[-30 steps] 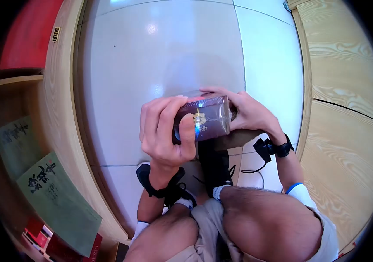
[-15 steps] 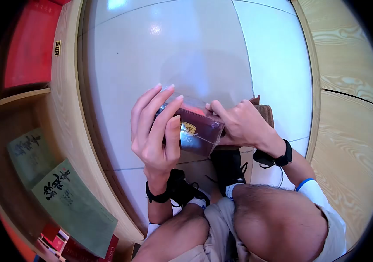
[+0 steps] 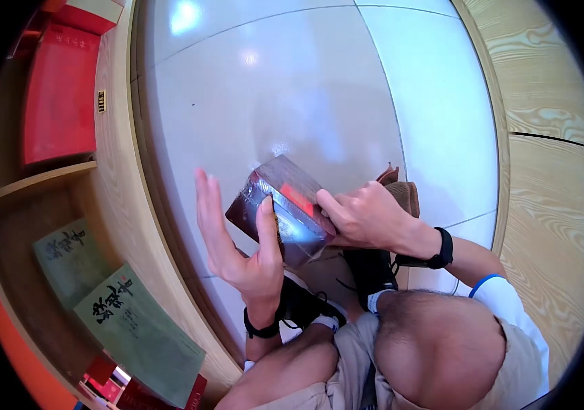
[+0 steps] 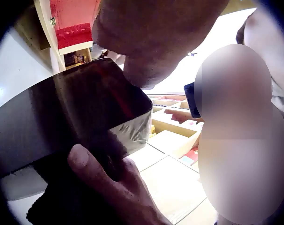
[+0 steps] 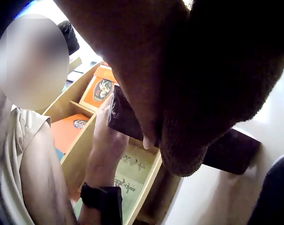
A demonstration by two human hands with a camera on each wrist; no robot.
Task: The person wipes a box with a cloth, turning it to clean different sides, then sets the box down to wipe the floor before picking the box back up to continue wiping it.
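The glossy, film-wrapped dark box (image 3: 300, 236) sits between your straight-fingered left hand (image 3: 240, 256), thumb touching, and right hand (image 3: 370, 217), which grips textured brown cloth (image 3: 404, 195).

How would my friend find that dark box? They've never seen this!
Find the pale tiled floor. In front of it, between the left hand and right hand, is the dark box. Unlike the green packs on the wooden shelf, it's shiny with a red patch.

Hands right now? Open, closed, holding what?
Left hand: open, thumb touching the dark box.
Right hand: closed, holding a brown cloth, touching the box.
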